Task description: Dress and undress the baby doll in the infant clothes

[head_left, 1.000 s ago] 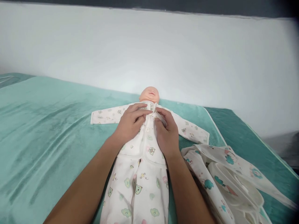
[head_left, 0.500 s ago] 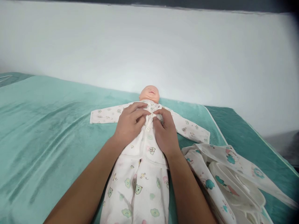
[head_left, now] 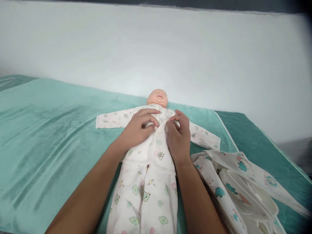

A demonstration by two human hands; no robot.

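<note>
A baby doll (head_left: 157, 98) lies on its back, dressed in a white long-sleeved baby shirt (head_left: 159, 148) and matching print trousers (head_left: 143, 201). Thumb and index finger of my left hand (head_left: 137, 128) pinch the shirt's front opening at the chest, with the other fingers resting over the fabric. My right hand (head_left: 179, 136) is closed on the opposite front edge, drawing up a fold of cloth. A small round button (head_left: 157, 133) shows just below my fingertips. Whatever lies between the fingertips besides cloth is hidden.
Under the doll spreads a light green blanket (head_left: 48, 130), with a darker green cover (head_left: 243, 130) at the right. A crumpled white garment with teal prints (head_left: 240, 182) lies beside my right forearm. Behind the doll rises a white wall (head_left: 156, 48).
My right hand has moved a little right and away from my left, pulling the shirt's edge with it. My left finger and thumb have shifted slightly on the placket.
</note>
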